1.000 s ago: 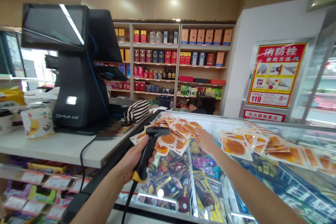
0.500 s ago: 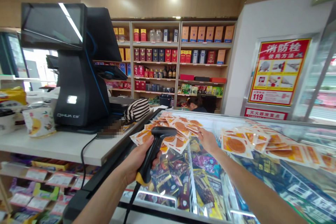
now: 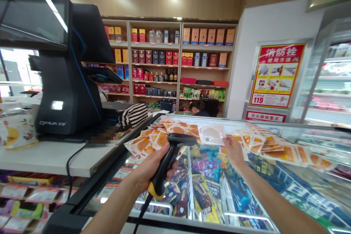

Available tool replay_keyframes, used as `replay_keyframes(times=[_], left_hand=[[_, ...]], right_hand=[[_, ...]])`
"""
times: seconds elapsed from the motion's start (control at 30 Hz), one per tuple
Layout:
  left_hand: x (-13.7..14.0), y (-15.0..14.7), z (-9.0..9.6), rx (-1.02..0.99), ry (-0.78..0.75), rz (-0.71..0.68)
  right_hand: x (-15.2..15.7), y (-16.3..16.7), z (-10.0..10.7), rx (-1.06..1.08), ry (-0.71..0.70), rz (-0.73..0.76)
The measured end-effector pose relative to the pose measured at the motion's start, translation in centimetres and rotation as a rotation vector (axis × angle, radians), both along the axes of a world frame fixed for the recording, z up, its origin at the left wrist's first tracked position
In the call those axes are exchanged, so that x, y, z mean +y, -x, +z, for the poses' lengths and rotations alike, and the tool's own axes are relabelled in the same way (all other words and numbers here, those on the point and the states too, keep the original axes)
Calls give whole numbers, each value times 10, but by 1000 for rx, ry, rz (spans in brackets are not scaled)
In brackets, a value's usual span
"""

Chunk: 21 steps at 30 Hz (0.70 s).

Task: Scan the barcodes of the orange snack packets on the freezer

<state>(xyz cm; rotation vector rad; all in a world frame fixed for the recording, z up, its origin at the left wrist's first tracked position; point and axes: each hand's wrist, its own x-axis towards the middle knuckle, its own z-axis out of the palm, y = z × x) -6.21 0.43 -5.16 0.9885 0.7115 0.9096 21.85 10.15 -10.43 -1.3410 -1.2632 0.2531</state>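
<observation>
My left hand (image 3: 153, 168) is wrapped round the handle of a black and yellow barcode scanner (image 3: 167, 164), whose head points to the right. A cable runs down from its base. My right hand (image 3: 234, 150) pinches the right edge of a flat clear and white snack packet (image 3: 211, 134), held just in front of the scanner head. Many orange and white packets lie on the freezer's glass top: one pile (image 3: 148, 140) behind and left of the scanner, another spread (image 3: 274, 145) to the right of my right hand.
Under the glass of the chest freezer (image 3: 179, 226) lie bagged ice creams (image 3: 204, 193). On the left a checkout terminal (image 3: 59, 91) stands on a white counter (image 3: 55, 157), with a striped cloth item (image 3: 134, 116) beside it. A person (image 3: 199, 109) is behind the freezer, before stocked shelves.
My right hand has moved right from the left pile and now holds a packet turned pale side out. The scanner has shifted slightly right in view, while the background has slid left.
</observation>
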Motion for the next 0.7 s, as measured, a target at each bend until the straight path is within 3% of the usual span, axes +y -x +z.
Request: replay_keyframes(times=[0.27, 0.7], left_hand=[[-2, -12, 0, 111, -21, -65], [3, -5, -1, 107, -63, -37]], right_hand=[[6, -12, -4, 96, -37, 6], [1, -40, 10, -48, -24, -294]])
